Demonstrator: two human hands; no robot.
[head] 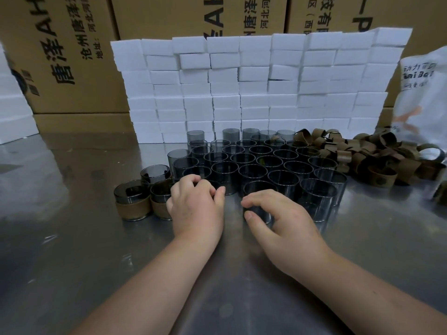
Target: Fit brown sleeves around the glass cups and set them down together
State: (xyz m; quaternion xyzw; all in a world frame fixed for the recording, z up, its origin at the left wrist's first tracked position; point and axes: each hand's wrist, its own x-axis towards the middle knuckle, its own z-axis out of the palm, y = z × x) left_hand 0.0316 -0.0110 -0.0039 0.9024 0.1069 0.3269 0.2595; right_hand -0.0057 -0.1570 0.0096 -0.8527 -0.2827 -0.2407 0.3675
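Left hand [196, 204]: the fingers are curled down at the near-left corner of the cup block. What lies under the palm is hidden, so I cannot tell whether it grips anything.
Right hand [278, 221]: thumb and fingers are curled round the front glass cup [260, 189], which is bare and stands upright on the steel table [72, 238].
Sleeved cups [131, 201]: they are grouped at the left, touching. Two show their brown bands, and a third stands just behind. They are kept apart from the bare stock, which I take as the "together" spot.
Bare glass cups [254, 163]: these are dark-tinted and upright, packed in rows mid-table, so the front row comes to hand first.
Brown sleeves [377, 160]: they lie in a loose heap on the right, reaching the block's far corner — the right hand's side.
Backdrop: a wall of white foam blocks [242, 93] stands in front of cardboard cartons [72, 56].
Step, as I judge it: the person is taking the next cup, and no sleeve is in either hand that I can see.
Progress: early — most cups are bare.
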